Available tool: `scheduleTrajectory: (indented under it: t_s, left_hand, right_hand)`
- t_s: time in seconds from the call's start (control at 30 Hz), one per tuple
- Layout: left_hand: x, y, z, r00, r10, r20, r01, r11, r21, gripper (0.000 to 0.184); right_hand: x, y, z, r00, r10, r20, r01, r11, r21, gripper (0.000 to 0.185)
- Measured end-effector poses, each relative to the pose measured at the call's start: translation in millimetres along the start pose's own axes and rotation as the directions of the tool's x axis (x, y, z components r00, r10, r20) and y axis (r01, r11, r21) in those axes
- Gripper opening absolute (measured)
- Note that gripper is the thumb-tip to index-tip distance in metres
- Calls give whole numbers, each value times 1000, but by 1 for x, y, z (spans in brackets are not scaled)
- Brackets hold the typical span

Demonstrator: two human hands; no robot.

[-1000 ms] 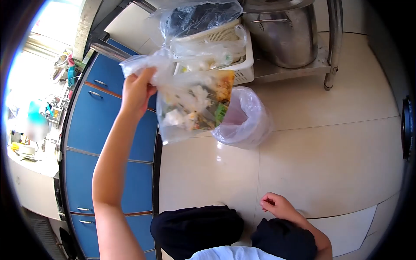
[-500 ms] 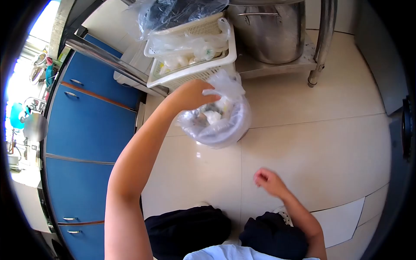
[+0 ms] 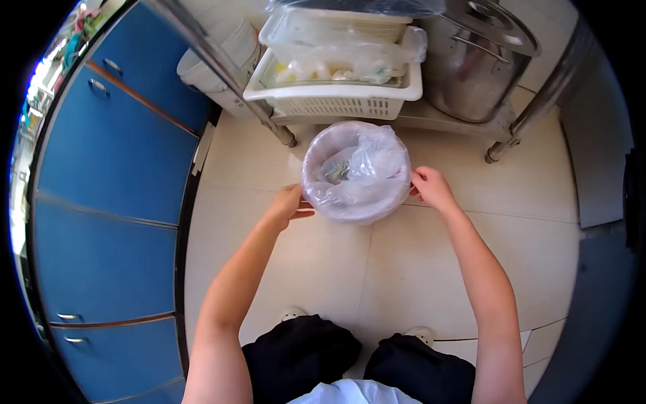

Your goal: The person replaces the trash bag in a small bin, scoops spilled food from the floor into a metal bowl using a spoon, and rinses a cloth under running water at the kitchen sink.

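A round trash bin (image 3: 360, 210) lined with a thin translucent bag stands on the floor in front of the shelf. Inside it lies a clear plastic bag (image 3: 370, 161) with food scraps showing through. My left hand (image 3: 291, 206) is at the bin's left side, its fingers partly spread and touching or very near the liner's rim. At the right side, my right hand (image 3: 431, 188) has its fingers curled against the liner's edge, with the fingertips partly hidden.
A metal shelf (image 3: 464, 132) holds a white basket (image 3: 336, 101) of bagged items and a large steel pot (image 3: 471, 74). White buckets (image 3: 219, 74) stand at the back left. Blue cabinets (image 3: 108, 182) line the left side; a grey appliance (image 3: 595, 141) is at the right.
The food-scrap bag went from my left hand down into the bin. My left hand let it go and moved to the bin's left side. My right hand reached forward to the bin's right side.
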State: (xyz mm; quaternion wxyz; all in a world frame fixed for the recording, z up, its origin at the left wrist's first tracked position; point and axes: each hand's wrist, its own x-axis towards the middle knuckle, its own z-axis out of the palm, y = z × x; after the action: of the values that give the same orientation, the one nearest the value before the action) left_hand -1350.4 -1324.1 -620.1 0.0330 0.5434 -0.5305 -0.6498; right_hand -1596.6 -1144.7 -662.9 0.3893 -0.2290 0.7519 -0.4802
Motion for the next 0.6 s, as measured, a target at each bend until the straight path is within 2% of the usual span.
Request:
scheduleTrajectory:
  t_s: [0.03,0.07,0.17,0.2,0.27,0.4,0.43,0.47,0.5,0.53,0.6]
  left_hand:
    - [13,-11,-5,997,75,-23,-75,997,5,29]
    - [18,-14,-8,998,68,-19,-68,997,-20,29]
    - [27,-11,-21,929,349,-126,-280,882,379,25]
    - [27,-9,-21,929,351,-119,-287,885,367,25]
    - [17,1,-21,831,514,-212,-286,721,631,25]
    - [4,23,-19,771,590,-239,-294,663,688,19]
    - [7,26,-24,872,452,-189,-352,847,399,18]
    - [9,31,-29,941,328,-82,-323,944,67,18]
    - [12,36,-33,979,191,-66,-200,956,-213,17]
    - [12,38,-32,980,188,-62,-197,955,-221,17]
    - [3,48,-30,984,170,-45,-172,887,-429,16]
  right_hand:
    - [0,-3,-3,999,-42,8,43,997,-60,21]
    - [-2,-6,-5,999,-38,15,39,996,-86,21]
    - [-3,-23,-10,988,-127,-92,112,981,-156,14]
    - [-1,-28,-8,987,-130,-97,112,979,-169,14]
    - [0,-37,-1,976,-198,-94,180,969,-172,13]
    - [-4,-59,16,977,-200,-72,185,968,-169,14]
    - [-9,-66,17,994,-107,-35,103,991,-82,14]
    - [-12,-71,15,994,-104,-41,99,991,-92,14]
    - [-13,-75,12,1000,9,-18,-6,986,169,14]
    - [-13,-77,9,994,109,32,-112,903,415,14]
    - [-7,-74,3,993,103,59,-118,890,440,15]
